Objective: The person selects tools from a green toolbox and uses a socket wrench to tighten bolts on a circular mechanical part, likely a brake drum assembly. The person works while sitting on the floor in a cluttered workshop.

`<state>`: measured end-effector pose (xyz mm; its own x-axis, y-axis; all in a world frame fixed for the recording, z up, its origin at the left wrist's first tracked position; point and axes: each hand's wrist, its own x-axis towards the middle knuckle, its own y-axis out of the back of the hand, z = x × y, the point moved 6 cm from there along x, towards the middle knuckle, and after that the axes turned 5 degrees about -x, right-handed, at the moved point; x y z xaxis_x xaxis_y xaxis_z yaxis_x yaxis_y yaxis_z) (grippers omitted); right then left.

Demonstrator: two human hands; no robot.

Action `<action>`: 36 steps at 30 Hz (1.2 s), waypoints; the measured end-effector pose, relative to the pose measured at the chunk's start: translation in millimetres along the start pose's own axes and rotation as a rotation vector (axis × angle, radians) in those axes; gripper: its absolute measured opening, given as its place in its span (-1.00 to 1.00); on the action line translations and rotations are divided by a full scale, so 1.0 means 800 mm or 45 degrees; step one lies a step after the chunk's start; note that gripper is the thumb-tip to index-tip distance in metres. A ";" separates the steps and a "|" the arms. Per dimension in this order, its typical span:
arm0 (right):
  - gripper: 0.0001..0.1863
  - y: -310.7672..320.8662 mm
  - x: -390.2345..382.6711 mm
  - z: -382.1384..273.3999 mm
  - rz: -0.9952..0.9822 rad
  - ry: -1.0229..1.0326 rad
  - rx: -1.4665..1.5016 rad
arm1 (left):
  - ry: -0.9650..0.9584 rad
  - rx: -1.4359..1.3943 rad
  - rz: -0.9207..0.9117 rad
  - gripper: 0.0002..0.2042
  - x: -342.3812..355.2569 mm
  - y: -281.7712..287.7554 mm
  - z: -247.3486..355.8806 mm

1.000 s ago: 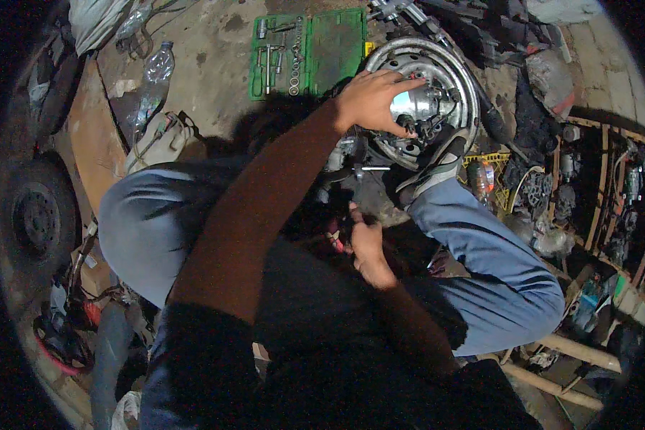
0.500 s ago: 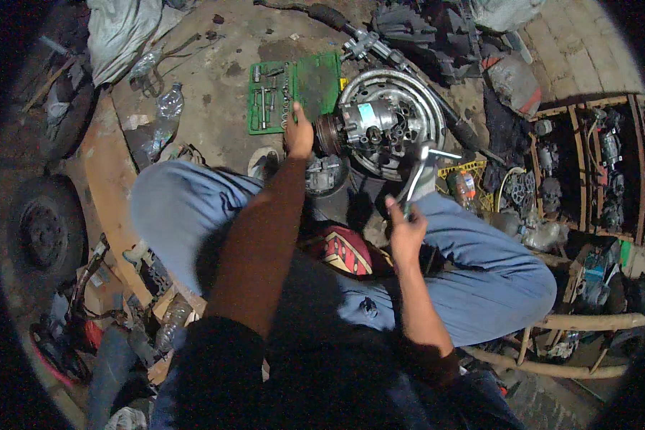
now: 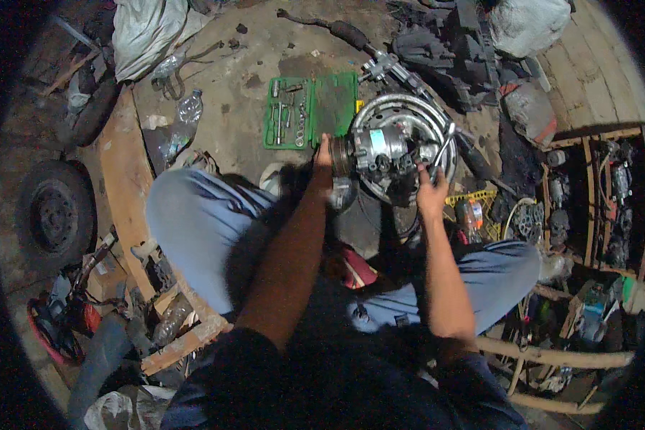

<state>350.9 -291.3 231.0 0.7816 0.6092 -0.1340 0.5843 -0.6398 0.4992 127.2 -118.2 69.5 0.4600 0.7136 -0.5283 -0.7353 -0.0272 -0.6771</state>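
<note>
- Silvery round steel wheel rim (image 3: 408, 100): seemingly bears the unit.
- Grey metal cylindrical unit (image 3: 383, 143): between the hands.
- Left hand (image 3: 324, 161): against the unit's ribbed end; closure cannot be told from here. Should brace firmly.
- Right hand (image 3: 431, 192): closed round wrench.
- Silvery bent metal wrench (image 3: 448, 145): advise square seating, steady pressure. Formerly nearer the knee; now beside the unit.
</note>
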 end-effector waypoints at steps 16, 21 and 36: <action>-0.30 -0.048 -0.023 -0.005 0.441 -0.167 -0.057 | 0.023 -0.266 0.098 -0.59 0.038 0.022 -0.032; -0.40 -0.046 -0.025 0.000 0.582 -0.153 0.039 | -0.143 0.341 0.486 -0.59 0.045 0.031 -0.032; -0.28 -0.045 -0.031 0.024 0.470 -0.395 0.259 | -0.399 0.169 0.472 -0.61 -0.037 0.010 -0.011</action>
<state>314.9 -292.5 199.8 0.9534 0.1787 -0.2430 0.2645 -0.8825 0.3889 112.2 -145.4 75.2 -0.0004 0.8494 -0.5277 -0.8874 -0.2436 -0.3914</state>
